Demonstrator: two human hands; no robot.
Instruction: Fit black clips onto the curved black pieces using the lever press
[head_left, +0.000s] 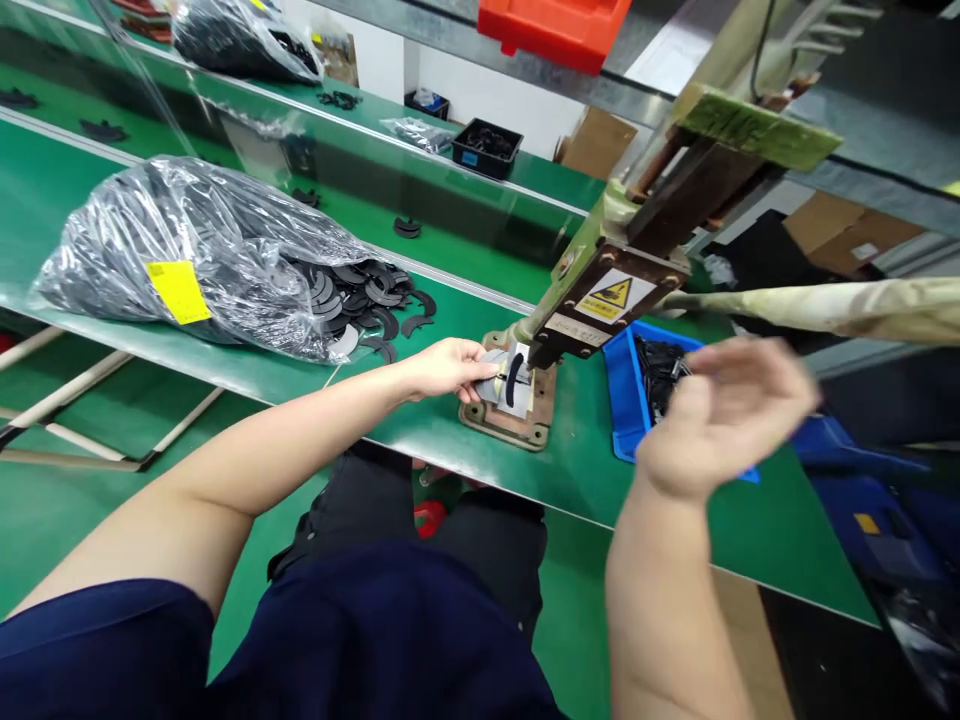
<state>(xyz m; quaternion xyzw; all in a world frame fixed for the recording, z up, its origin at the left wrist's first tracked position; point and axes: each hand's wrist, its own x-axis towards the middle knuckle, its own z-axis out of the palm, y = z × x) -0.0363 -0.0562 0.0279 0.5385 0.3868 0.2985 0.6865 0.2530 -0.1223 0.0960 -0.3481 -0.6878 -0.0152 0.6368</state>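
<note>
At the foot of the hand press (577,270), my left hand (450,370) pinches a grey flat piece (489,376) between thumb and fingers, over the press's metal base (538,425). Beside the fingertips, a black curved strip (514,380) lies on a light plate under the press head. My right hand (724,420) is raised in front of a blue bin (621,400) of small black parts, below the press lever (847,308). Motion smears its fingers, which look bent; whether they hold anything is unclear.
Left on the green bench, a clear plastic bag (247,240) with a yellow label spills black crescent-shaped pieces (360,300). Beyond a low see-through partition are a black crate (487,148) and another filled bag (244,45). An orange-red bin (555,30) hangs overhead.
</note>
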